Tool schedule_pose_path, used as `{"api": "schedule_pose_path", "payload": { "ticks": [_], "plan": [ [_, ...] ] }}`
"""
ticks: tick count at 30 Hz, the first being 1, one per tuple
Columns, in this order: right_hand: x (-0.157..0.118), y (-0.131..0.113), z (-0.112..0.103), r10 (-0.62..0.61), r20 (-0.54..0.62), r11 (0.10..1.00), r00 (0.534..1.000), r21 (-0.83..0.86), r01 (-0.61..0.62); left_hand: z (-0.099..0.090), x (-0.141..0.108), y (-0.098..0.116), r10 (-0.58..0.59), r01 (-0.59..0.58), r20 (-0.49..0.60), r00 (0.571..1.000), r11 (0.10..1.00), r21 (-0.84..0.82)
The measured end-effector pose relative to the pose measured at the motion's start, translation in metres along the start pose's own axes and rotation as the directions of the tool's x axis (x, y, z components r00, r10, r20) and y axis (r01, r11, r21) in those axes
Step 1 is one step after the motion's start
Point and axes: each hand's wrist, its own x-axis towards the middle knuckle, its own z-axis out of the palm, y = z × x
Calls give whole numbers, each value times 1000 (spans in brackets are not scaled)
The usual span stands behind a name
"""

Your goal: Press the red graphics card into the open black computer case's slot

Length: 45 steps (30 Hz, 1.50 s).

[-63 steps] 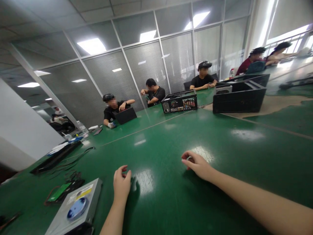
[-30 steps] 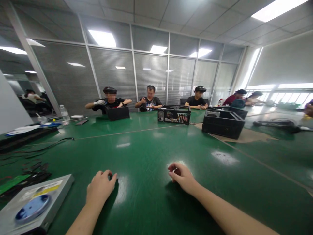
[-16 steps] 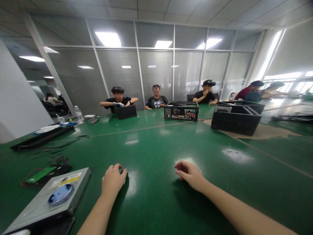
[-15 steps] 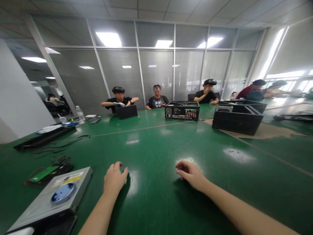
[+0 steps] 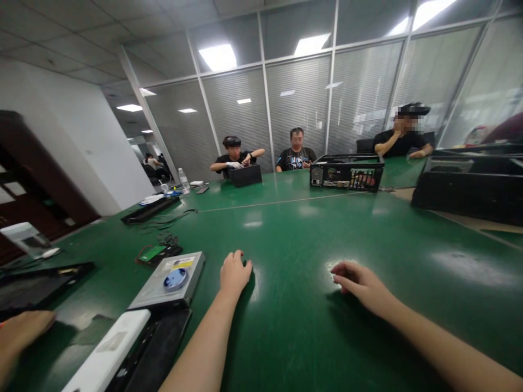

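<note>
My left hand [image 5: 235, 276] hovers over or rests on the green table [image 5: 294, 326], thumb apart from the loosely bent fingers, nothing in it. Nearest to it is a silver optical drive [image 5: 159, 291] with a small round blue lid-like disc [image 5: 175, 279] on top. Farther right, my right hand [image 5: 363, 286] is held with curved fingers and the thumb apart, also holding nothing. Below the drive lie a long white bar-shaped piece [image 5: 112, 348] and a black panel [image 5: 163, 348]. A green circuit board [image 5: 152, 254] sits just behind the drive.
Another person's hand [image 5: 28, 329] reaches in at the left, near a black tray-like panel [image 5: 44, 283]. Across the table are black computer cases [image 5: 345, 173] and several seated people. A plastic bottle [image 5: 183, 181] and cables stand or lie at the back left.
The view has turned to the left, so everything appears shifted right. A co-worker's hand and the white bar have come into view. My hands keep nearly the same pose.
</note>
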Motion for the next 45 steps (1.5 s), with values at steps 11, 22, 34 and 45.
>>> {"api": "schedule_pose_path", "payload": {
  "ticks": [11,22,34,45],
  "plan": [
    [0,-6,0,18,26,999,999,-39,-17,-1,4,-2,24,-29,-40,999,990,-141],
    [0,-2,1,6,53,999,999,-32,-4,3,8,-5,-40,38,-10,999,986,-159],
    [0,-4,1,7,56,1000,998,-20,-6,3,7,-4,3,-1,94,996,1000,-21],
    [-3,-4,3,-52,23,996,998,-64,54,5,19,-18,-246,170,-116,962,876,-451]
  ]
}}
